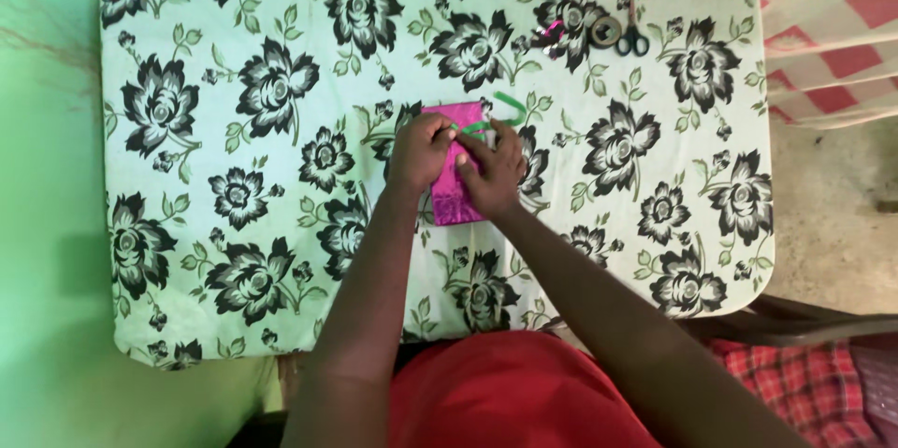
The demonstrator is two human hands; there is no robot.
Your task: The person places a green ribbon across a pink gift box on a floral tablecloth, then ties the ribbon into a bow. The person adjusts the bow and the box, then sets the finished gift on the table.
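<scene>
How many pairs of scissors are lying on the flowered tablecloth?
1. The black-handled metal scissors lie near the far edge of the tablecloth, right beside a roll of tape, well beyond the hands. Nothing suggests a hidden pair, though the hands cover a small area.

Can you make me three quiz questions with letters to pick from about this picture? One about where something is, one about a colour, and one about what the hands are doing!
1. Where are the scissors?
A. near the table's far edge
B. on the floor
C. under the box

2. What colour is the wrapped box?
A. blue
B. pink
C. yellow

3. What are the hands doing?
A. resting apart on the cloth
B. both on the box, at the green ribbon
C. holding the scissors

Answers:
1 A, they lie beside the tape roll at the tablecloth's far side.
2 B, the wrapping is shiny pink.
3 B, left hand and right hand meet on the box.
</scene>
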